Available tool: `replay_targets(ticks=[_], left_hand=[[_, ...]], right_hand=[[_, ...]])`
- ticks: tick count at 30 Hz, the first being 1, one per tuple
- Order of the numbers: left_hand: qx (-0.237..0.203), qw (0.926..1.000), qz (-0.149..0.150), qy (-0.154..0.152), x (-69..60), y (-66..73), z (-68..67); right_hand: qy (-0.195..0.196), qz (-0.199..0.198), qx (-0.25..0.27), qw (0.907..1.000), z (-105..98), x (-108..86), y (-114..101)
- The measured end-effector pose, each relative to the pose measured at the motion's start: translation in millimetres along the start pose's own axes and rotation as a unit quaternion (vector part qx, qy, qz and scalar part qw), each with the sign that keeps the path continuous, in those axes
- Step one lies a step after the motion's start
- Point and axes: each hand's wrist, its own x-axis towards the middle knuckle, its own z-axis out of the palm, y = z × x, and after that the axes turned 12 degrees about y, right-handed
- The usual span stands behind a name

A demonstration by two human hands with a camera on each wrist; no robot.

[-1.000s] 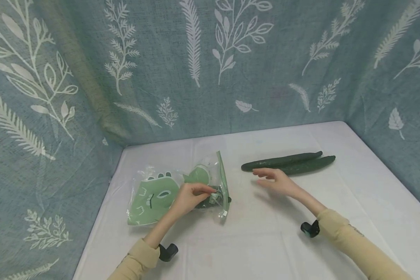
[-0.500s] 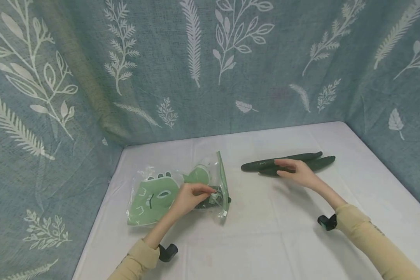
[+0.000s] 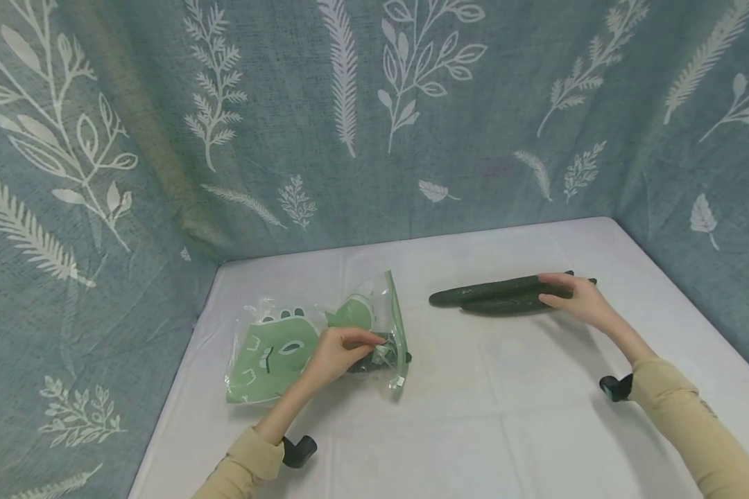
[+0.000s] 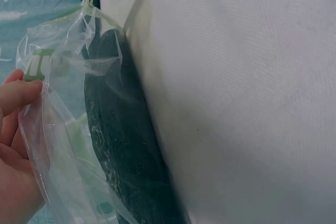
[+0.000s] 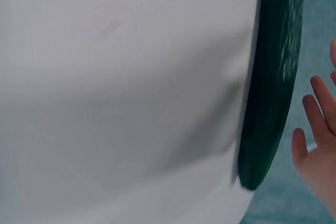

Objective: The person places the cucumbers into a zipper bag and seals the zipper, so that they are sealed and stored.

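Left hand pinches the film of a clear bag with a green face print, gripping near the mouth; bag lies flat on the left of the worktop. Inside it: a cucumber, tip poking just past the green zip strip, so mouth isn't sealed. Can't tell if more than one is in there.

Next, right of the bag and well apart from it: two loose cucumbers, rear one and front one, side by side on the worktop.

Right hand is over their right ends, fingers apart, nothing gripped; right wrist view shows a gap to the cucumber.

Status, my read: at least one bagged, two not bagged, zip not closed.
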Motion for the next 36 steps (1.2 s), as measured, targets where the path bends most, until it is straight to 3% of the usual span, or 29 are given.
replay_targets(ticks=[3,6,14,25,29,36], left_hand=[[-0.003,1.0,-0.003,0.003,2.7,-14.1,2.6],[-0.007,1.0,-0.001,0.002,3.3,-18.6,2.3],[-0.004,1.0,0.005,0.002,2.2,-18.0,1.4],[-0.003,1.0,0.004,0.002,2.3,-21.2,1.8],[0.006,1.0,-0.002,0.005,0.3,-13.5,1.1],[0.007,1.0,-0.001,-0.002,-5.4,16.5,-6.1]], right_hand=[[0.008,0.011,-0.013,0.9998,-7.7,-0.7,7.1],[0.012,0.023,-0.027,0.9993,-13.6,-1.6,12.7],[0.005,0.055,-0.057,0.9969,-21.5,-2.2,21.6],[0.001,0.033,-0.076,0.9965,-18.6,0.2,35.1],[0.0,-0.001,-0.1,0.995,-16.8,2.0,37.2],[-0.016,-0.055,-0.165,0.9847,-20.2,4.1,37.5]])
